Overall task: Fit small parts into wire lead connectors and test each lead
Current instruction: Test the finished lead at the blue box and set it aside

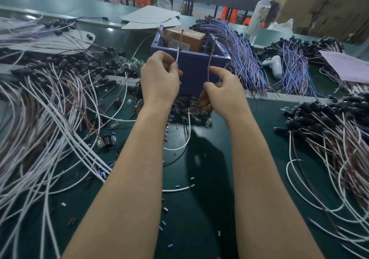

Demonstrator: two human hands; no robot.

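Left hand [159, 78], right hand [221, 94] — wires [177, 54] pinched

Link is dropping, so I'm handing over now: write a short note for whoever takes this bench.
The left grip pinches a thin white wire lead; the right grip pinches a thin brown wire lead.
Both rise before the purple plastic box.
Below, small clear glass bulbs lie on the green table.
Done: count unclear.
Left: test this pair; which heaps remain, cannot tell.

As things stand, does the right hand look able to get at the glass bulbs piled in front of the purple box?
Likely yes, once freed: the right hand pinches a brown lead, but the glass bulbs lie just beneath it with nothing between.
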